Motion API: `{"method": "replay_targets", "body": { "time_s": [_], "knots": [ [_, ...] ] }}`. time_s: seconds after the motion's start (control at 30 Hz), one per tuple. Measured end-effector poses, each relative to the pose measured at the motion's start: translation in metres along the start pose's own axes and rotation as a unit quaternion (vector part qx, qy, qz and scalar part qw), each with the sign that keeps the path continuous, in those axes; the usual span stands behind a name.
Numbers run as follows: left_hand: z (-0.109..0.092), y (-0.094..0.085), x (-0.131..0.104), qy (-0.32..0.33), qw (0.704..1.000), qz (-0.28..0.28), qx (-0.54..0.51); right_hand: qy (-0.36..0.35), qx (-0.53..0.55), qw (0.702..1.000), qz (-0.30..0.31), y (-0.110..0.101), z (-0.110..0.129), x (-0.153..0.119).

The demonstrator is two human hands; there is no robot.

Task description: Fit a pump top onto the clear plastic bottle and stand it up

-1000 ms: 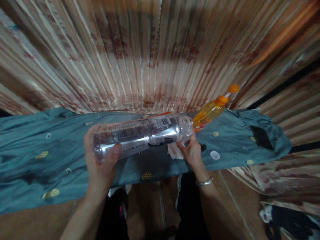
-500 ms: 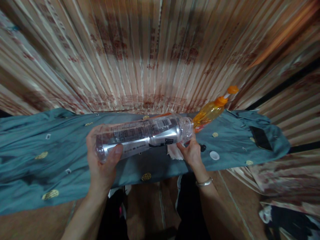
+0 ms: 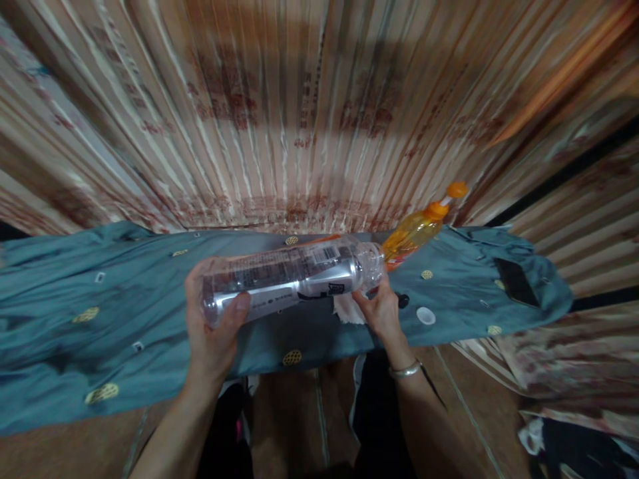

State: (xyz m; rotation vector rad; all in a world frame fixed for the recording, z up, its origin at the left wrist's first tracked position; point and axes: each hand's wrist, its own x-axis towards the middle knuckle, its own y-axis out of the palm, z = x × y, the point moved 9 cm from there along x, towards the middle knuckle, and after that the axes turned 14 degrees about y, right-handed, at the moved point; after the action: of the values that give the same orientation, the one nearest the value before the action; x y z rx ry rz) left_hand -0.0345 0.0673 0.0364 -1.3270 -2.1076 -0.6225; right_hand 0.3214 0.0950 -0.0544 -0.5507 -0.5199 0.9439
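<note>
A large clear plastic bottle (image 3: pixel 284 276) with a silver label lies on its side across my view, above the cloth. Round its base end my left hand (image 3: pixel 212 326) is closed, thumb on the near side. My right hand (image 3: pixel 382 309) grips it at the neck, on the right; the far fingers are hidden behind the bottle. Just beyond the neck stands a pump bottle (image 3: pixel 412 234) of yellow-orange liquid with an orange pump head. A white tissue (image 3: pixel 348 309) lies on the cloth under the bottle neck, beside my right hand.
A teal patterned cloth (image 3: pixel 144 299) covers the narrow surface. A white round cap (image 3: pixel 426 315), a small black object (image 3: pixel 403 301) and a dark phone (image 3: pixel 516 282) lie on its right part. A pleated curtain (image 3: pixel 299 133) hangs behind.
Both hands keep their hold on the clear bottle. Its base end has shifted slightly right in view, and the whole scene sits a little lower.
</note>
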Motion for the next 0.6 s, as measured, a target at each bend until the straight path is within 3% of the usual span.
{"method": "replay_targets", "body": {
  "time_s": [0.6],
  "knots": [
    [-0.009,0.009,0.000,0.011,0.999,0.019,0.029,0.009,-0.044,0.999,0.022,-0.007,0.006,0.015]
  ]
}}
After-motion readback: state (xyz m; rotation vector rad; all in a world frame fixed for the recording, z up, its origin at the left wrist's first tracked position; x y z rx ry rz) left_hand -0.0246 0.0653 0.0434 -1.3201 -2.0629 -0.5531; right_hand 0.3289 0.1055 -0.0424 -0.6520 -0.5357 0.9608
